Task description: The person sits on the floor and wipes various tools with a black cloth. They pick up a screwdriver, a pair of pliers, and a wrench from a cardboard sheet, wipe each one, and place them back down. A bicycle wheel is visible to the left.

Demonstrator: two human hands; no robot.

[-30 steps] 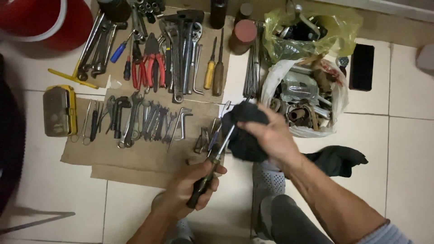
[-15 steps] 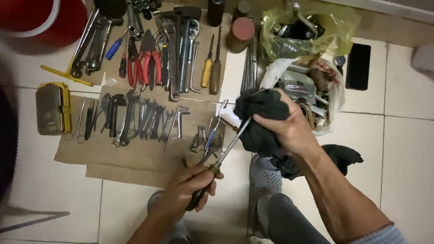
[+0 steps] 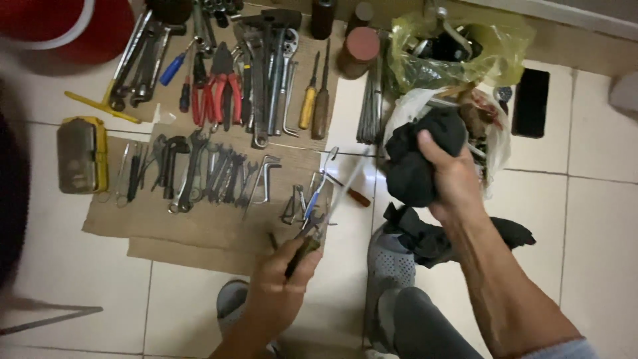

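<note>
**Item: screwdriver held clear of the wiping cloth**

Head view.
- Left hand [image 3: 279, 292]: fist clenched round the dark handle of a long screwdriver [image 3: 330, 209], low in the frame, above the near edge of the cardboard sheet [image 3: 199, 229].
- Screwdriver: long axis runs from the handle at lower left up to the tip at upper right; the thin shaft is blurred and points toward the white plastic bag [image 3: 495, 143]. Half a second ago the shaft ran into the cloth; now its tip is bare, apart from the cloth. Judged: the wiping stroke along the shaft is finished.
- Right hand [image 3: 452, 176]: bunched tight on a black cloth [image 3: 415, 163], lifted away to the right, in front of the white bag.
- Second black cloth [image 3: 458, 236]: on the floor tiles beside a grey shoe [image 3: 392, 266].
- Nearby: wrenches [image 3: 199, 169] in a row on the cardboard, red-handled pliers [image 3: 222, 90], yellow bag [image 3: 465, 50] of parts, yellow case [image 3: 81, 154].
</note>
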